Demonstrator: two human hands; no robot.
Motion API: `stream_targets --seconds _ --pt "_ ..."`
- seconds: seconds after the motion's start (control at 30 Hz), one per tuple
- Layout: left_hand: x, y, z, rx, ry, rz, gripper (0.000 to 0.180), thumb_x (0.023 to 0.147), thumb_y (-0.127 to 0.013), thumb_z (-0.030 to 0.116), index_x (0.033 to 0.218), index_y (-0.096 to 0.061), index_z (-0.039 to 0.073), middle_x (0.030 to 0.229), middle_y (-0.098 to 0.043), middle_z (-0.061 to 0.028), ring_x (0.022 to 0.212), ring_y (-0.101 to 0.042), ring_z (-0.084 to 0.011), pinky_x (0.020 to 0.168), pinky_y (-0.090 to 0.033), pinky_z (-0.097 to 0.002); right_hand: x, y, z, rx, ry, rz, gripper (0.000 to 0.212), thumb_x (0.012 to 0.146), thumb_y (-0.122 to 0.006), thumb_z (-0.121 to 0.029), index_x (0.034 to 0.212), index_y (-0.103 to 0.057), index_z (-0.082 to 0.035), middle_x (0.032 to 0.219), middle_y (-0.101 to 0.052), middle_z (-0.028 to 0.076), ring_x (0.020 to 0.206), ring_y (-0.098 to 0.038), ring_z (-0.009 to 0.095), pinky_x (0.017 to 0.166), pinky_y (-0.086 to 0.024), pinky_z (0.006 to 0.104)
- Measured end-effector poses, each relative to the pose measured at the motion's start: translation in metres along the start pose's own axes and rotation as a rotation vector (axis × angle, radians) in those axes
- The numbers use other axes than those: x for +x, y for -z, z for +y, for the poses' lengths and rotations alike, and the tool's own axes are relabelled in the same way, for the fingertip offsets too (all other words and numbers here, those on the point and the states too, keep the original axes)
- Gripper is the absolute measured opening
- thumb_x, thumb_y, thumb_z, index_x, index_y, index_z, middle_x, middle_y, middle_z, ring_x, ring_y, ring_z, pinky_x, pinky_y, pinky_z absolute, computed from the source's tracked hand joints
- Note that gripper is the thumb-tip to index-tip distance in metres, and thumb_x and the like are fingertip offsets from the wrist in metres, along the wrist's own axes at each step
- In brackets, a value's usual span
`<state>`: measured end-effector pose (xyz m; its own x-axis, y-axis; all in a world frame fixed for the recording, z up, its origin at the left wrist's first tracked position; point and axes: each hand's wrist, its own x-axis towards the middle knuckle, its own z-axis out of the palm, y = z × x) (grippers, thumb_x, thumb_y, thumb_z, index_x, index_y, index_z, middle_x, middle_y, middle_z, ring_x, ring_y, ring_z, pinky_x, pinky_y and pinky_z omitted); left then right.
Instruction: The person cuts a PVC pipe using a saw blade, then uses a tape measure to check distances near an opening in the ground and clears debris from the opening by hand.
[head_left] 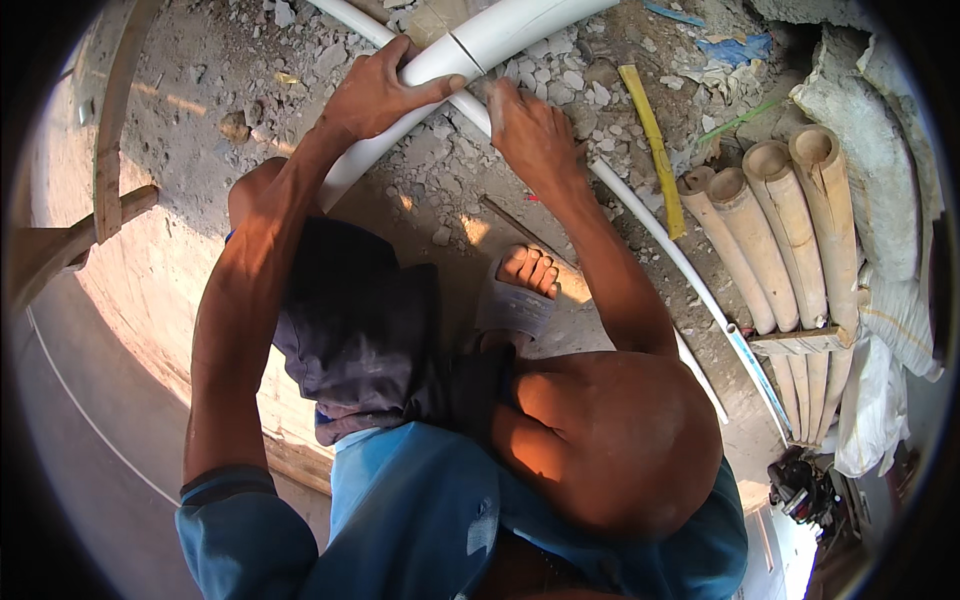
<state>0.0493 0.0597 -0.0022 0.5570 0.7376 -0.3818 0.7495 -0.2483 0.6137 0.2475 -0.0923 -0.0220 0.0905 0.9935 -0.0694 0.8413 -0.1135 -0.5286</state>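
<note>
- Broken grey rubble and dust cover the ground [590, 95], patched with sunlight.
- To the right, bamboo poles [830, 220] stand fixed to a short wooden crosspiece [800, 343], close to pale sacks [880, 150].
- A yellow strip [652, 145] lies between those poles and the right forearm.
- The thick white pipe [540, 28] slants across the top of the view, in front of the person, a dark line [466, 52] running around it.
- A thin white pipe [472, 112] crosses beneath it.
- The left grip [385, 95] is wrapped over the thick white pipe, thumb along its near side.
- The right grip [532, 128] has its fingers bent together just beside the dark line; whether it pinches anything, I cannot tell.
</note>
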Motion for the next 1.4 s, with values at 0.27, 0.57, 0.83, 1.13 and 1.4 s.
stream_targets --seconds 0.27,0.57,0.83,1.13,1.4 --pt "0.0 0.003 -0.005 -0.075 0.047 -0.019 0.106 0.069 -0.072 0.084 0.121 -0.064 -0.008 0.096 -0.072 -0.0258 0.09 -0.073 -0.0346 0.084 -0.058 -0.0466 -0.055 0.011 0.016 -0.049 -0.003 -0.023 0.011 0.099 -0.058 -0.01 0.103 -0.061 0.001 0.077 -0.071 0.025 0.066 -0.072 0.042 0.06 -0.06 0.0521" --pt "0.006 0.009 -0.004 -0.083 0.05 -0.021 0.095 0.071 -0.073 0.082 0.108 -0.06 -0.005 0.091 -0.07 -0.0232 0.088 -0.072 -0.032 0.078 -0.058 -0.0451 -0.067 0.015 0.026 0.036 -0.018 -0.018 0.011 0.1 -0.055 -0.011 0.1 -0.058 -0.001 0.088 -0.072 0.03 0.079 -0.073 0.048 0.07 -0.059 0.0586" --pt "0.003 0.012 -0.009 -0.186 0.073 -0.016 0.082 0.074 -0.079 0.072 0.106 -0.058 -0.001 0.093 -0.07 -0.0227 0.088 -0.071 -0.0308 0.082 -0.057 -0.0458 -0.016 0.01 0.0 0.034 -0.076 -0.119 0.01 0.095 -0.059 -0.007 0.101 -0.058 0.0 0.089 -0.071 0.03 0.072 -0.072 0.047 0.062 -0.058 0.0567" --pt "0.011 0.014 -0.012 -0.279 0.084 -0.049 0.091 0.07 -0.079 0.078 0.105 -0.058 -0.003 0.088 -0.069 -0.0194 0.077 -0.071 -0.027 0.073 -0.059 -0.0398 0.022 0.003 -0.005 -0.025 0.084 -0.03 0.008 0.096 -0.058 -0.008 0.098 -0.056 -0.001 0.081 -0.072 0.026 0.072 -0.073 0.045 0.059 -0.059 0.0546" --pt "0.01 0.007 -0.02 -0.281 0.071 -0.009 0.077 0.076 -0.079 0.071 0.099 -0.058 0.0 0.079 -0.068 -0.0164 0.073 -0.072 -0.0241 0.068 -0.061 -0.0396 0.009 -0.007 0.008 -0.055 0.021 -0.035 0.01 0.101 -0.055 -0.01 0.095 -0.057 -0.001 0.072 -0.07 0.024 0.069 -0.073 0.044 0.061 -0.059 0.0546"
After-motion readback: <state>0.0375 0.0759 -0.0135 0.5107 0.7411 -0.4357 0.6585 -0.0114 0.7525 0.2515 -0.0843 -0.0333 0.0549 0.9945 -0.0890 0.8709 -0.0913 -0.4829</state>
